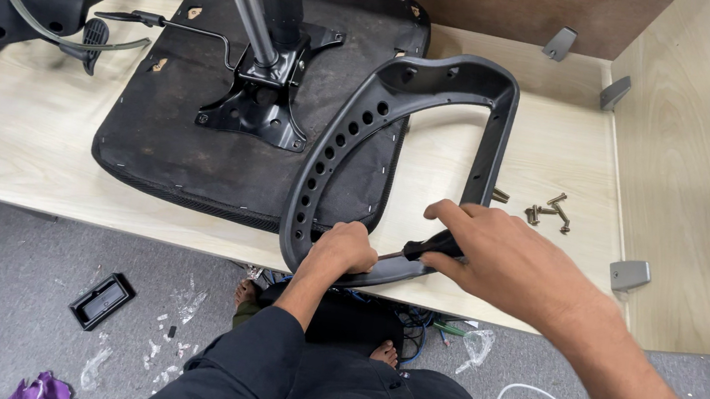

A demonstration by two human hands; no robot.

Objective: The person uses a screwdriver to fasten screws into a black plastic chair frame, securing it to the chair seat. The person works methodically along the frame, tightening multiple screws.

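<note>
Low in the middle of the frame, the left hand (347, 250) clamps the black plastic armrest frame (396, 155) at the table (23, 144) edge. It looks stiff and light, best gripped by its bottom bar. The right hand's (500, 256) fingers (451, 215) wrap the screwdriver (425, 248).

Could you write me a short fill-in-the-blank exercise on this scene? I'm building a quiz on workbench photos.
1. The right hand grips a black-handled ____ by its handle.
2. The left hand clasps the lower bar of the black ____.
3. The upturned seat lies on the ____.
4. Loose screws lie to the ____ of the armrest frame.

Missing words: screwdriver; armrest frame; table; right
</note>
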